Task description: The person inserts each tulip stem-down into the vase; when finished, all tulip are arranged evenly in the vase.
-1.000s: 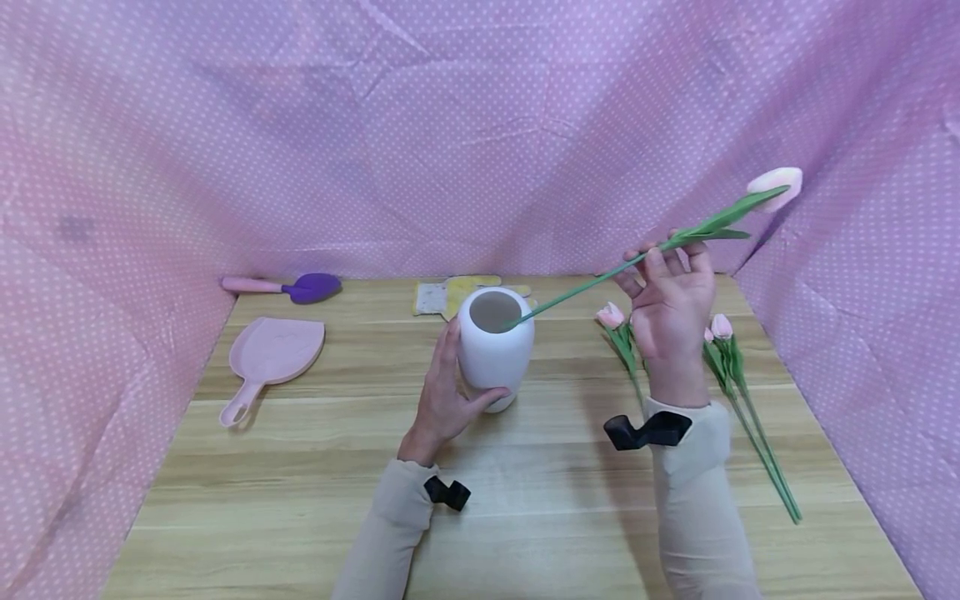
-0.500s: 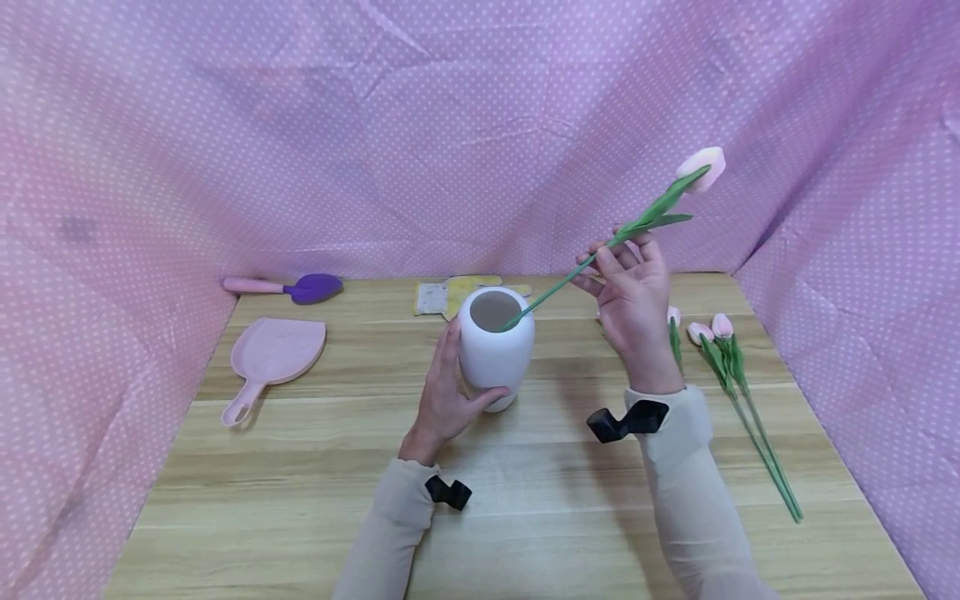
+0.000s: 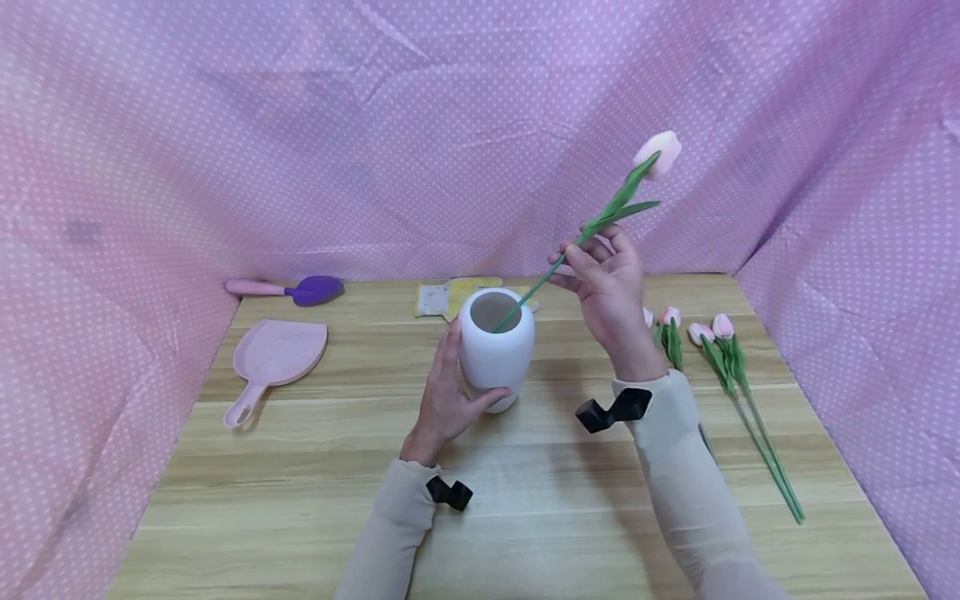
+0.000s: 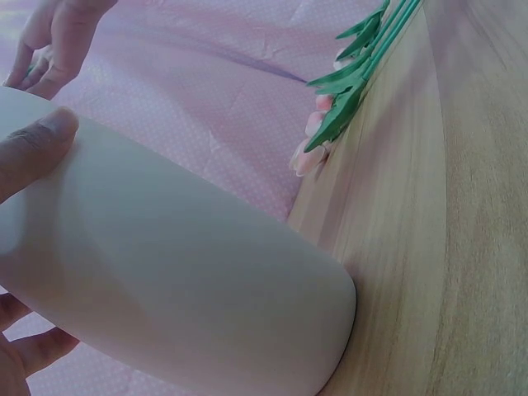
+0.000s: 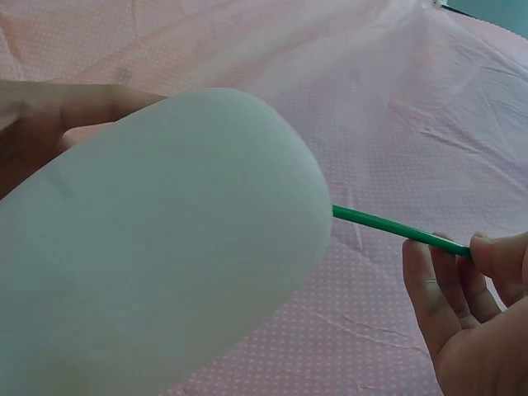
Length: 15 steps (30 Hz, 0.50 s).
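A white vase stands on the wooden table, and my left hand grips its left side, thumb across the front. Between thumb and fingers my right hand pinches the green stem of a pale pink tulip, above and to the right of the vase. The stem's lower end reaches inside the vase mouth, while bloom and leaves slant up to the right. In the right wrist view the green stem runs from the vase rim to my fingertips. The left wrist view shows the vase wall close up.
More tulips lie on the table at the right, some partly behind my right arm. At the left are a pink dustpan and a purple trowel. Yellow-and-white gloves lie behind the vase. Pink dotted cloth hangs around the table.
My right hand has moved left toward the vase, bringing the tulip to a steeper angle with its stem further into the mouth. My left hand and the vase have stayed in place.
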### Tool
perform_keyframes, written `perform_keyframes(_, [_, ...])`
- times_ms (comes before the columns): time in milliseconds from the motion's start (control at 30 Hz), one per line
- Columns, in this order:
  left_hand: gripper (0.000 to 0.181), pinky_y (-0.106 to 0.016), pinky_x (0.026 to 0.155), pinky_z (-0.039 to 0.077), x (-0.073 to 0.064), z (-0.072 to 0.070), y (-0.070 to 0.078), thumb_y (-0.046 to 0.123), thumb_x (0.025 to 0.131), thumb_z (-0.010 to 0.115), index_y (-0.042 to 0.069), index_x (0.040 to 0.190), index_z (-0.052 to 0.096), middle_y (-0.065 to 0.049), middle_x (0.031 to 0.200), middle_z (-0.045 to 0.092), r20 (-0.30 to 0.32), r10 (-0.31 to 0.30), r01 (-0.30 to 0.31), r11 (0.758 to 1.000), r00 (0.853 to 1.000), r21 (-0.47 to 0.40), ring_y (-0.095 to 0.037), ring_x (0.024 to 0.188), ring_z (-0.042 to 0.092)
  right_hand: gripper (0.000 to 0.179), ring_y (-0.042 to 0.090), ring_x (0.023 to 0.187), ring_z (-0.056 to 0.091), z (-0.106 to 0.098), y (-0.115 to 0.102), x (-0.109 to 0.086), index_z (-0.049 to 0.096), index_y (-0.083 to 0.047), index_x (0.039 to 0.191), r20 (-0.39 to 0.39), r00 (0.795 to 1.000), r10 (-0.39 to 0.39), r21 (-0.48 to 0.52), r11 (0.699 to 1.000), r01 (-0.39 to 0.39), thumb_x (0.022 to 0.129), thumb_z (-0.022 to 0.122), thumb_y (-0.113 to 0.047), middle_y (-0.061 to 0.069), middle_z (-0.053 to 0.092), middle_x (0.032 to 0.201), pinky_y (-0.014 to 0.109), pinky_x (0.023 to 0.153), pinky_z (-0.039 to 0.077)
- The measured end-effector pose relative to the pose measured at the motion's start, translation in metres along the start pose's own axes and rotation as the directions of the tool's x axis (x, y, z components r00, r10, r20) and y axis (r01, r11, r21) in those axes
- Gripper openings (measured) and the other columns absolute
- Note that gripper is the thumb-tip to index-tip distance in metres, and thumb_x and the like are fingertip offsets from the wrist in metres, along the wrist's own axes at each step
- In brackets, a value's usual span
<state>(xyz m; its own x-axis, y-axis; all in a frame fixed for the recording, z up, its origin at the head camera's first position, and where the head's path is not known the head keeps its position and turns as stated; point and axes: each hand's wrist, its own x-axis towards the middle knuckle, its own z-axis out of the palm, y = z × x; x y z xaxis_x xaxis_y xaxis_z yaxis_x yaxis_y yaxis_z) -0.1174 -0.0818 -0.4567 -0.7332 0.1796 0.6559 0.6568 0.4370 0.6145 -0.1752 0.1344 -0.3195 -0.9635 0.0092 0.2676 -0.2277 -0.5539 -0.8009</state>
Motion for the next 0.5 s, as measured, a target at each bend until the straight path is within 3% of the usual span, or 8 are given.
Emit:
perform_keyframes(233, [0.125,-0.058,0.114,0.043,-0.001,0.0,0.001,0.016,0.062,0.096,0.008,0.157,0.016,-0.023,0.155,0.036,0.003,-0.007,0.007,1.0,1.0,0.011,-0.041,0.139,0.045,0.029,0.014,0.079,0.072,0.009,0.007,0.004,0.058,-0.015,0.107,0.045,0.998,0.055,-0.112,0.992,-0.049,0.095,0.056,0.011,-0.001,0.068,0.087,0.032,0.07,0.065])
perform_keyframes(500, [0.127,-0.057,0.115,0.042,-0.002,-0.001,0.0,0.016,0.061,0.097,0.01,0.157,0.014,-0.025,0.155,0.035,0.004,0.013,-0.013,1.0,1.0,0.02,-0.042,0.139,0.044,0.03,0.012,0.08,0.072,0.015,0.017,0.011,0.056,-0.016,0.112,0.103,0.987,0.12,-0.268,0.959,-0.088,0.095,0.056,0.009,-0.003,0.066,0.09,0.031,0.072,0.065])
